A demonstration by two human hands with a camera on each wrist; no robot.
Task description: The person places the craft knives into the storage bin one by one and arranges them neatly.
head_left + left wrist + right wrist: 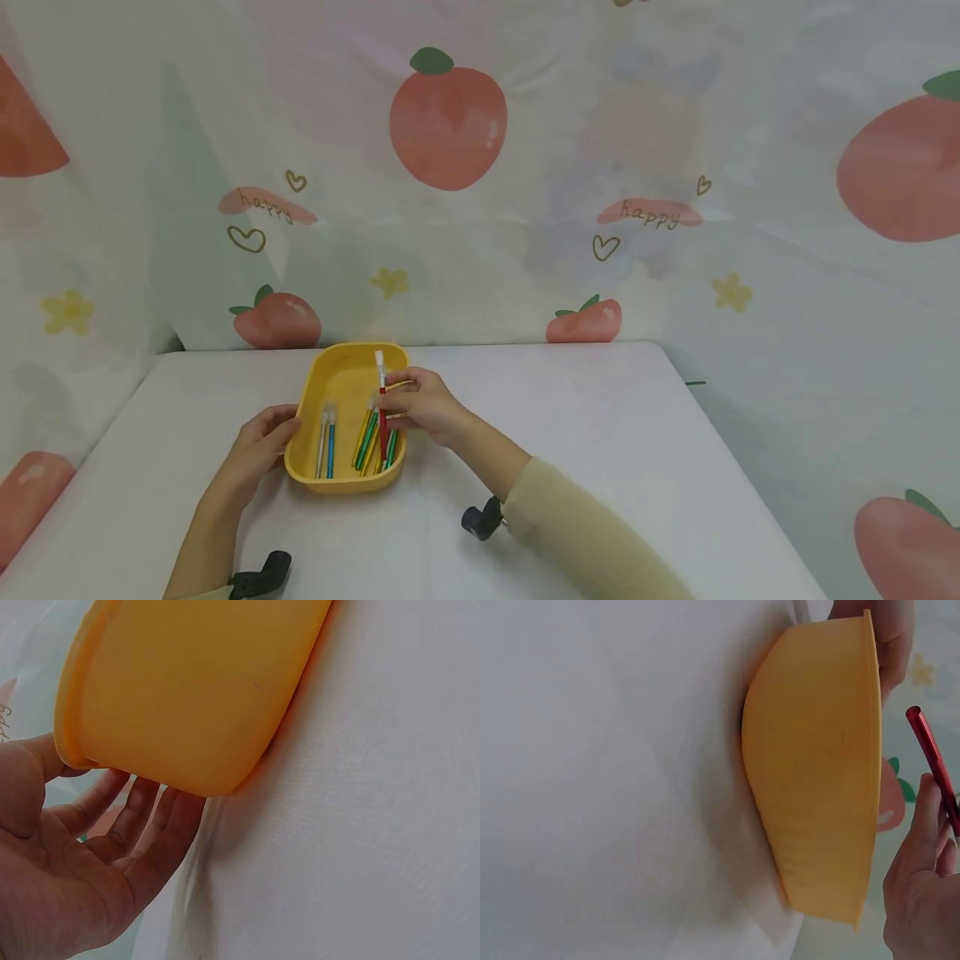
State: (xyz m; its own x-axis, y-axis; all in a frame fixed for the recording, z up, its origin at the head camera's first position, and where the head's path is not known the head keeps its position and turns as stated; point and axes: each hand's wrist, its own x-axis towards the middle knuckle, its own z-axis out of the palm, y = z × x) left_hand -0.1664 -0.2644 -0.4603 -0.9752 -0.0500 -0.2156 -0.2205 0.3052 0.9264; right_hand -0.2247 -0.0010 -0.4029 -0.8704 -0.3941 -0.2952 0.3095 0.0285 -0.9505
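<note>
My right hand (423, 404) pinches a slim red pen-like tool (383, 417) upright over the right part of a yellow tray (348, 486). The tool has a white upper end. In the right wrist view its shiny red barrel (928, 746) rises above the rim, with the fingers (922, 817) against it. My left hand (258, 446) holds the tray's left side. In the left wrist view the thumb is at the rim and the fingers (169, 844) reach the outer wall. Several similar tools lie in the tray: silver and blue ones (331, 450) left, yellow and green ones (367, 442) right.
The tray stands toward the back of a white-covered table (600, 467). Behind it hangs a pale curtain (517, 275) printed with peaches. Black camera mounts sit at the left wrist (262, 575) and the right wrist (482, 518).
</note>
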